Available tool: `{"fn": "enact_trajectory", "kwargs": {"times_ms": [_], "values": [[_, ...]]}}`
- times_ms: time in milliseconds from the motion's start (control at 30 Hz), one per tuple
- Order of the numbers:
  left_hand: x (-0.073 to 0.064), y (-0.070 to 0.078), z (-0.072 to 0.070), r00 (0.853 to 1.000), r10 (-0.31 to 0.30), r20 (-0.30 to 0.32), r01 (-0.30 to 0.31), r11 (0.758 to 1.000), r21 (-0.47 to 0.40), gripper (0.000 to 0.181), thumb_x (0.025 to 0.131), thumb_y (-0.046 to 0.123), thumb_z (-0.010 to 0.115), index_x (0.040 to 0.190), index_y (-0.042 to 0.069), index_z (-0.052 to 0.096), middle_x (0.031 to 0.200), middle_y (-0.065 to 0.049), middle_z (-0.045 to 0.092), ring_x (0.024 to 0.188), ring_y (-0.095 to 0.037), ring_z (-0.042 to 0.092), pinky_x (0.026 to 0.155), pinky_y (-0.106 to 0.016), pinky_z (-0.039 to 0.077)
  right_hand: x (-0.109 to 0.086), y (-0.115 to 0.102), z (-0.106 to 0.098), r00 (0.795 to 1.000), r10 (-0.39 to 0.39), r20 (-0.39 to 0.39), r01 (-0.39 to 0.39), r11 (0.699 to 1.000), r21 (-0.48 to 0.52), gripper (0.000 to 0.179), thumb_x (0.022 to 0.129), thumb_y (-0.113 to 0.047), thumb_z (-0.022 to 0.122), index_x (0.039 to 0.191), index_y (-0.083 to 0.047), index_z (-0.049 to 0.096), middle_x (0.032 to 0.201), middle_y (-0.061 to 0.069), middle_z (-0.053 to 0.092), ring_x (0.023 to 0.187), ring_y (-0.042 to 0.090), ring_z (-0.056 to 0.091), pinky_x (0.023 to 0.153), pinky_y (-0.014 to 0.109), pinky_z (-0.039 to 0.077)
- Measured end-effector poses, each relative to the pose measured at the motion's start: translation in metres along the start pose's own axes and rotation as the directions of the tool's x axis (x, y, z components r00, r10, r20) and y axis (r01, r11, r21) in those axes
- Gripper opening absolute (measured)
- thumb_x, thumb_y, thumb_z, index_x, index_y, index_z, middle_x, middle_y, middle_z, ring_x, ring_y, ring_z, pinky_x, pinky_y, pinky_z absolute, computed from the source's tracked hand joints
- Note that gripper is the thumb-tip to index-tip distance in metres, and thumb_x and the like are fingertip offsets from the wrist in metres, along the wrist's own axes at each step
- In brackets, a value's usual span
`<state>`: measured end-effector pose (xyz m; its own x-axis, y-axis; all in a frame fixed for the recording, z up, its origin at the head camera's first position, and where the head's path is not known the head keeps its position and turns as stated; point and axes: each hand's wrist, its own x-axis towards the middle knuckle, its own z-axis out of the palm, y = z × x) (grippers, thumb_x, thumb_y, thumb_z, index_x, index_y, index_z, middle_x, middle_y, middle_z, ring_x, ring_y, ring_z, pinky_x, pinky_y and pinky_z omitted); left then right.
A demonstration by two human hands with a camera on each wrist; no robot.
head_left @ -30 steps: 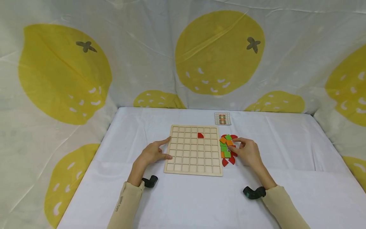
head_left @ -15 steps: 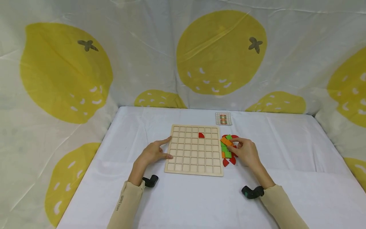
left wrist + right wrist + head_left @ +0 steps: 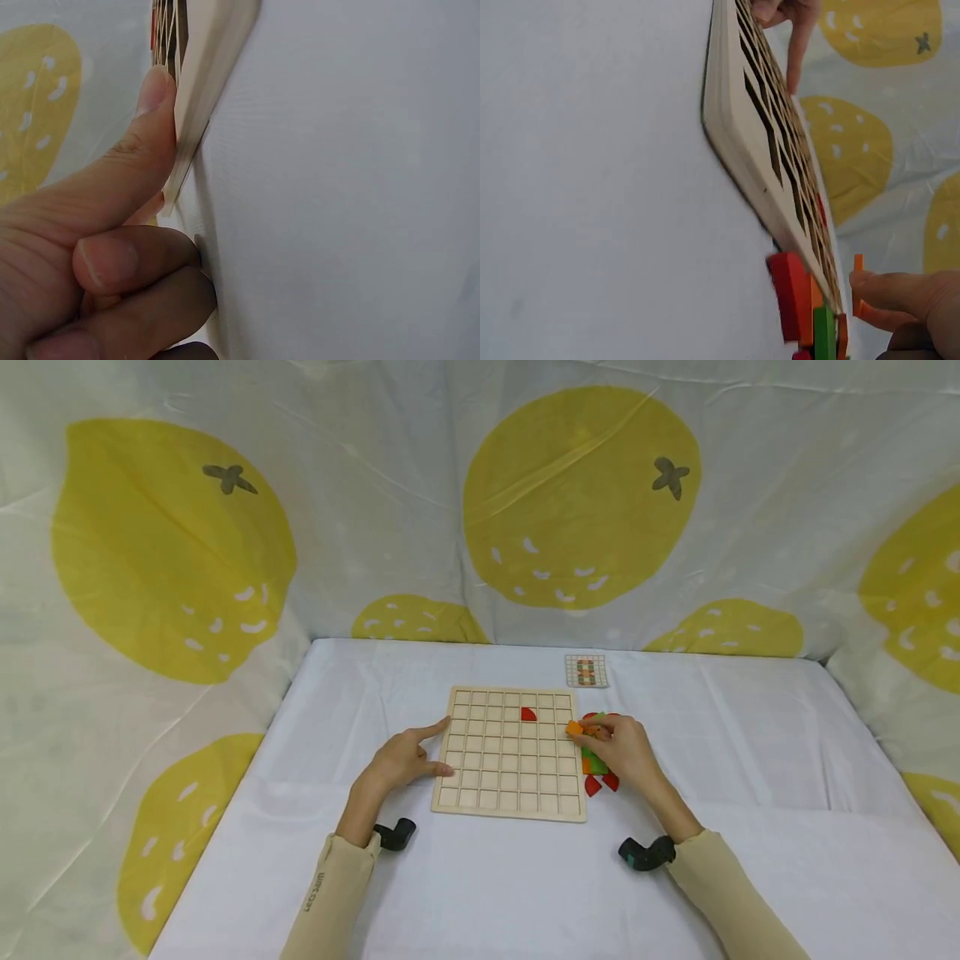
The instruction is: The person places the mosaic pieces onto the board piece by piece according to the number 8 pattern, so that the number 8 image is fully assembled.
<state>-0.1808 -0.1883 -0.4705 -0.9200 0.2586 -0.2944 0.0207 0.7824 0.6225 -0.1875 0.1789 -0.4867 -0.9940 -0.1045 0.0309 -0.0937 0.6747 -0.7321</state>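
My left hand (image 3: pixel 401 758) touches the left edge of a light wooden grid board (image 3: pixel 507 767) with its straight index finger and thumb. In the left wrist view the thumb (image 3: pixel 135 154) lies along the board's rim, while other fingers curl below. My right hand (image 3: pixel 622 743) pinches an orange square tile (image 3: pixel 574 728) between thumb and index finger, held up over the board's right rim. A red quarter-circle tile (image 3: pixel 528 714) sits in one cell of the second row. The rest of the grid's cells are bare.
Beside the board's right edge lies a pile of green tiles (image 3: pixel 596 766), red quarter-circles (image 3: pixel 592 786) and more orange pieces, partly hidden by my right hand. Behind it rests a small pattern card (image 3: pixel 586 671). A lemon-print cloth (image 3: pixel 581 497) hangs around the white table.
My right hand has taken an orange tile from the pile and moved left with it to the board's right rim. My left hand stays at the board's edge.
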Motion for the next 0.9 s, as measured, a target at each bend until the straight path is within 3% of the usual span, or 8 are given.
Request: {"fn": "enact_trajectory", "kwargs": {"times_ms": [200, 400, 900], "values": [[-0.001, 0.0, 0.0, 1.0, -0.009, -0.003, 0.009, 1.0, -0.001, 0.096, 0.082, 0.038, 0.087, 0.162, 0.028, 0.035, 0.056, 0.005, 0.036, 0.053, -0.01, 0.026, 0.055, -0.026, 0.028, 0.017, -0.02, 0.016, 0.996, -0.066, 0.067, 0.065, 0.998, 0.013, 0.031, 0.091, -0.022, 0.081, 0.115, -0.003, 0.078, 0.059, -0.003, 0.03, 0.052, 0.012, 0.026, 0.051, 0.023, 0.02], [-0.001, 0.0, 0.001, 1.0, -0.01, -0.009, 0.01, 1.0, -0.007, 0.096, 0.081, 0.037, 0.087, 0.161, 0.028, 0.036, 0.056, 0.005, 0.035, 0.053, -0.01, 0.027, 0.055, -0.026, 0.028, 0.036, -0.037, 0.034, 0.992, -0.084, 0.099, 0.085, 0.996, -0.002, 0.032, 0.09, -0.025, 0.082, 0.116, -0.007, 0.078, 0.06, -0.002, 0.04, 0.052, 0.012, 0.036, 0.051, 0.023, 0.027], [0.0, -0.001, 0.002, 1.0, -0.002, -0.012, 0.002, 1.0, -0.015, 0.095, 0.082, 0.037, 0.087, 0.161, 0.028, 0.036, 0.055, 0.006, 0.035, 0.053, -0.009, 0.027, 0.054, -0.025, 0.028, 0.053, -0.05, 0.056, 0.988, -0.127, 0.084, 0.131, 0.991, -0.041, 0.029, 0.09, -0.021, 0.081, 0.115, -0.006, 0.077, 0.063, -0.001, 0.048, 0.052, 0.012, 0.039, 0.053, 0.025, 0.029]]}}
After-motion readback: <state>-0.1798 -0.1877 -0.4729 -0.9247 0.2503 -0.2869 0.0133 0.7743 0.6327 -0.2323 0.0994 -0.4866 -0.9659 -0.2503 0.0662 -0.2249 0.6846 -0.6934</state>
